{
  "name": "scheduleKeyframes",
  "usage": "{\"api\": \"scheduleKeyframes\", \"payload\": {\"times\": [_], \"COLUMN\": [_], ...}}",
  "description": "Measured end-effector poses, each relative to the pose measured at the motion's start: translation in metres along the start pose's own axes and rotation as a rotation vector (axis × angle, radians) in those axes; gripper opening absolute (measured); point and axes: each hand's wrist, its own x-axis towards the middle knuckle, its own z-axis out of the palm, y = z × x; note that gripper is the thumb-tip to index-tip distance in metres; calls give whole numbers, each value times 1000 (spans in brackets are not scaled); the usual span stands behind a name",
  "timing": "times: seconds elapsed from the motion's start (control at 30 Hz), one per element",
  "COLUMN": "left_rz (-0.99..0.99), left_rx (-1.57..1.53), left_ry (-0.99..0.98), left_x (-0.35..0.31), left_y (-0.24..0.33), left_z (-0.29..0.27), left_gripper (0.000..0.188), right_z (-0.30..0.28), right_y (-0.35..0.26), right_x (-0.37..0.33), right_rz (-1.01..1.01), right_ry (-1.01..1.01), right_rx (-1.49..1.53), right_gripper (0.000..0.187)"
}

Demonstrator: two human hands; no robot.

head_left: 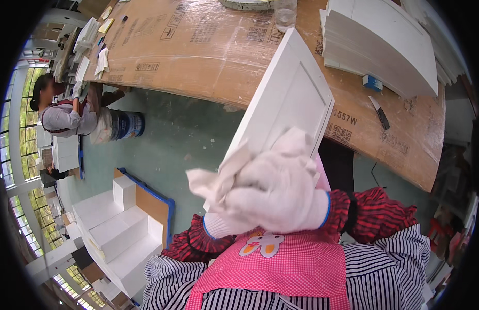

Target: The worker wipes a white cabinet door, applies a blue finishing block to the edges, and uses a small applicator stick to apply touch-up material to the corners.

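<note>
A white cabinet-door-like panel (296,98) with a recessed middle is tilted up in front of me, its far end leaning over the cardboard-covered table (198,57). My right hand (278,194), in a white glove, is closed around a crumpled white cloth (211,186) close against the panel's near end. It looks slightly blurred. Beneath it, my left hand (226,222), also gloved, shows mainly its cuff; its fingers are hidden by the right hand and cloth.
A stack of white panels (379,46), a small blue-and-white box (372,82) and a black-handled knife (380,113) occupy the table's right. A clear cup (286,14) stands at the far side. White pieces (126,222) lie on a pallet, lower left. Another person (69,113) works beside a bucket (127,124).
</note>
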Motion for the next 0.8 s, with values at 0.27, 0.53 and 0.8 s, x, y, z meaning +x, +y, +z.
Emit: {"api": "scheduleKeyframes", "payload": {"times": [0.27,0.53,0.8], "left_rz": [-173,-472,-432], "left_rx": [-171,-649,-723], "left_ry": [-94,36,40], "left_x": [-16,-31,-38], "left_y": [-7,-17,-38], "left_z": [-6,9,17], "left_gripper": [50,38,31], "right_z": [0,14,38], "right_y": [-13,11,113], "right_x": [7,47,48], "right_rz": [195,-8,503], "right_ry": [-9,-104,22], "right_rx": [57,180,-151], "right_gripper": [19,14,30]}}
